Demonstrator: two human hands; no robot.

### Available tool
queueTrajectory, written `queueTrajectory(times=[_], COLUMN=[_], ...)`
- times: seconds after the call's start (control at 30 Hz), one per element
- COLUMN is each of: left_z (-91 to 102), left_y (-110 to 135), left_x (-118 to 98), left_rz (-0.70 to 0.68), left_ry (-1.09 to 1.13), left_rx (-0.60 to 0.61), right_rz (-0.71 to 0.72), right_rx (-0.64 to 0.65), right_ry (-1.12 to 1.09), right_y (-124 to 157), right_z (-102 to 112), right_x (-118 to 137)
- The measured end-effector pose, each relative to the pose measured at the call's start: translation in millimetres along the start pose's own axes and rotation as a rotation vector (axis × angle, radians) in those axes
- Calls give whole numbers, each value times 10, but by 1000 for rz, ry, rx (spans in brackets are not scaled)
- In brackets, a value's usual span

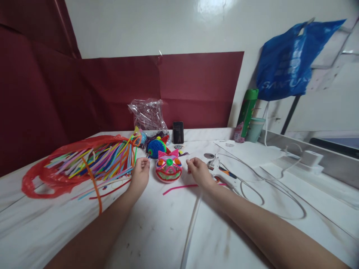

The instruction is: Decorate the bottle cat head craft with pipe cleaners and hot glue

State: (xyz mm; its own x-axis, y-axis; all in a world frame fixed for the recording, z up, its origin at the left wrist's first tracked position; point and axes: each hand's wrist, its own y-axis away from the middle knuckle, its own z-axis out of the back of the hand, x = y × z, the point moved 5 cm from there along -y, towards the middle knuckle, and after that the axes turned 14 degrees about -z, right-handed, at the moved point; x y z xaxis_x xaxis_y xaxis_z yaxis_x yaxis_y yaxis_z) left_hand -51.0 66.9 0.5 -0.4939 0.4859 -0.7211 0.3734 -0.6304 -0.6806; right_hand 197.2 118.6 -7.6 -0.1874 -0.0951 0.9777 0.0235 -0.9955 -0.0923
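A small craft figure (168, 169) of pink, red and green pipe cleaners, shaped like a cat-like face with a pink bow, sits on the white marble table (157, 231). My left hand (140, 173) rests just left of it with fingers curled in, touching nothing I can make out. My right hand (198, 171) lies just right of the figure, fingers loosely curled, not touching it. A loose pink pipe cleaner (179, 188) lies on the table in front of my right hand.
A red plastic bag (42, 175) spilling several coloured pipe cleaners (95, 160) lies at left. Behind the figure are a blue wound ball (156, 147), a clear plastic bag (148, 114) and a black phone (178, 132). A glue gun (217, 168) with white cable, a green bottle (246, 114) and a cup (255, 129) are at right.
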Motion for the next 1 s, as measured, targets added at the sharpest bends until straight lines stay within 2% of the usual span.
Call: queueTrajectory(times=[0.3,0.67,0.87,1.0], left_z=[82,54,60,58], left_y=[-12,19,17,1], left_x=[-86,-200,-148,-85], left_rz=[119,109,94,89], left_ry=[-44,-58,-50,-45], left_rx=[-25,23,27,27], right_rz=[22,18,31,44], right_rx=[-2,49,70,68], right_ry=[-22,-49,29,183], right_y=[-12,3,9,-37], right_z=[-6,-48,-66,-36], right_x=[-31,-11,-11,-26])
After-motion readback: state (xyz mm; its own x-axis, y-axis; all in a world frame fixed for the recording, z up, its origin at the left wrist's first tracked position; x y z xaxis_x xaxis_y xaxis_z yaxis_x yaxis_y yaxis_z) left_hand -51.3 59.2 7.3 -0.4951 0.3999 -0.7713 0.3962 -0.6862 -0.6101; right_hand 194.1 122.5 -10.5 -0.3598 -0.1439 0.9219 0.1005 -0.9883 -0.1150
